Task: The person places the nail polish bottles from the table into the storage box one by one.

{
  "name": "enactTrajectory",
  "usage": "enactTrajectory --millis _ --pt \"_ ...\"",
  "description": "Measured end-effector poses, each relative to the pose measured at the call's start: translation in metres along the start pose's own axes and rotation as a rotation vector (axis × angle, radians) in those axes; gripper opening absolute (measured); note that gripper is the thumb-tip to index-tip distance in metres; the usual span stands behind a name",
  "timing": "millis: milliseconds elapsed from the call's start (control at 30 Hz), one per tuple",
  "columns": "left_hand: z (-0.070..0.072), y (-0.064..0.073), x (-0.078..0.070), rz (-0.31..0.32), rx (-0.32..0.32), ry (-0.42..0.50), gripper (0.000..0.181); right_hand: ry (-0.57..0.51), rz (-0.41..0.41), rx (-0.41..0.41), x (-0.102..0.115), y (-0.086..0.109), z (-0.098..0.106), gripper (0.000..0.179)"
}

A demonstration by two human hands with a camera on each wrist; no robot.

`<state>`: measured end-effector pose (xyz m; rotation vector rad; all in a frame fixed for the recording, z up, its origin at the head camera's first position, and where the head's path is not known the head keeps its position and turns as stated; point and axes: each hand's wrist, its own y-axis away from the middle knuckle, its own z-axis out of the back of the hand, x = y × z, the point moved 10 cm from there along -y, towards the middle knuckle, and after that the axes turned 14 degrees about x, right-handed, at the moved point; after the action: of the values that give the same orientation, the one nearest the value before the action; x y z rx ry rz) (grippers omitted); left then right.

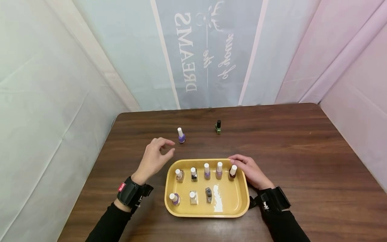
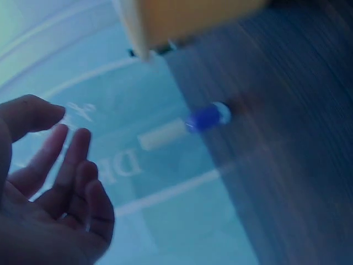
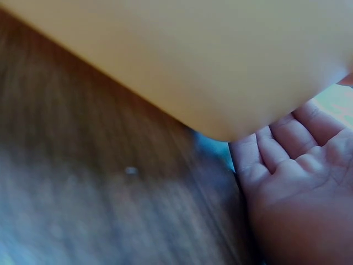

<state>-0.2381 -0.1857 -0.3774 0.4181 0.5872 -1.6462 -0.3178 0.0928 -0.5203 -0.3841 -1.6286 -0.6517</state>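
My left hand (image 1: pixel 154 156) hovers left of a purple nail polish bottle (image 1: pixel 181 137) with a white cap, its thumb and forefinger apart and holding nothing. In the left wrist view the purple bottle (image 2: pixel 204 118) stands apart from the curved fingers (image 2: pixel 74 154). My right hand (image 1: pixel 251 170) grips the far right corner of a yellow tray (image 1: pixel 229 205). From the right wrist, the fingers (image 3: pixel 292 135) lie against the outside of the tray wall (image 3: pixel 220 83). Several nail polish bottles stand in the tray, among them a dark one (image 1: pixel 232 173) beside my right thumb.
A green nail polish bottle (image 1: pixel 218 127) with a black cap stands on the brown wooden table (image 1: pixel 302 144), toward its far edge. In the tray's near row are a purple bottle (image 1: pixel 174 199), a clear one (image 1: pixel 193 197) and a grey-capped one (image 1: pixel 208 195). Cloth curtains (image 1: pixel 211 94) surround the table.
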Motion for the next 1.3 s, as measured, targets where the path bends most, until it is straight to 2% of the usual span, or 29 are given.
enactTrajectory --millis 167,400,600,700,867,1300 --pt "-0.008 -0.016 0.028 0.044 0.030 0.086 0.021 -0.007 -0.003 0.008 -0.002 0.001 -0.004 0.045" --pt "-0.021 -0.039 0.064 0.179 0.053 0.236 0.029 -0.015 -0.009 -0.002 -0.004 0.002 -0.005 0.045" --pt "-0.030 -0.053 0.087 0.255 0.069 0.307 0.036 -0.031 -0.008 0.001 -0.006 0.001 -0.007 0.046" --pt "-0.037 -0.058 0.089 0.270 0.104 0.316 0.039 -0.032 -0.012 -0.001 -0.006 0.002 -0.006 0.045" --pt "-0.047 -0.067 0.086 0.271 0.151 0.338 0.039 -0.020 -0.016 -0.013 -0.005 0.004 -0.004 0.045" --pt "-0.055 -0.076 0.084 0.289 0.118 0.311 0.037 -0.034 0.000 -0.010 0.001 0.004 -0.005 0.044"
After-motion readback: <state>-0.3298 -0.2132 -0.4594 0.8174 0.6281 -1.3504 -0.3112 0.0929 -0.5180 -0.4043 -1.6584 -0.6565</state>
